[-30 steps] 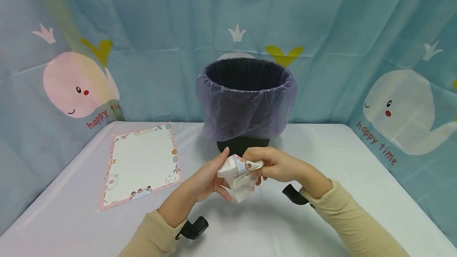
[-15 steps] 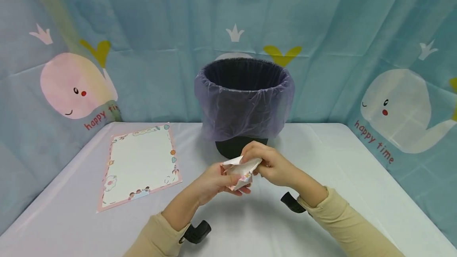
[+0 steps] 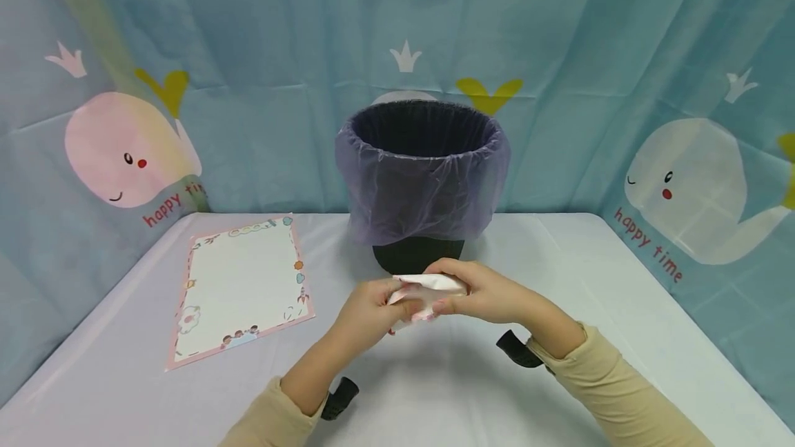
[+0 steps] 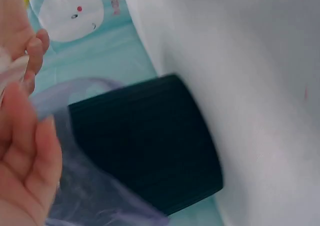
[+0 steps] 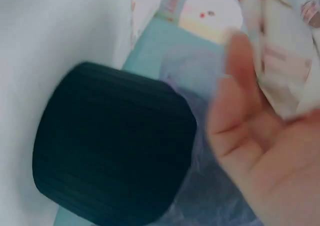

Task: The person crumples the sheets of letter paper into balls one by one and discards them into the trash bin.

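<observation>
Between my two hands, in the head view, is a crumpled sheet of paper (image 3: 428, 288), white with bits of pink and coloured print. My left hand (image 3: 369, 312) grips its left side, thumb across the front. From the right, my right hand (image 3: 491, 292) grips the other side, thumb pressed on the near face. Folds of the paper (image 5: 287, 56) show large beside the fingers in the right wrist view. Just behind the hands stands a black bin (image 3: 417, 254) lined with a purple plastic bag (image 3: 428, 192).
A flat sheet of paper (image 3: 245, 288) with a pink patterned border lies on the white-covered table (image 3: 534, 392) at the left. Blue curtains (image 3: 261, 54) with printed whales hang behind and at both sides. Black wrist cameras (image 3: 520, 350) sit under the sleeves.
The paper between my hands has been squashed into a smaller, flatter bundle. Both hands have shifted their hold, and the left fingers now close over its side. The flat sheet and bin stay put.
</observation>
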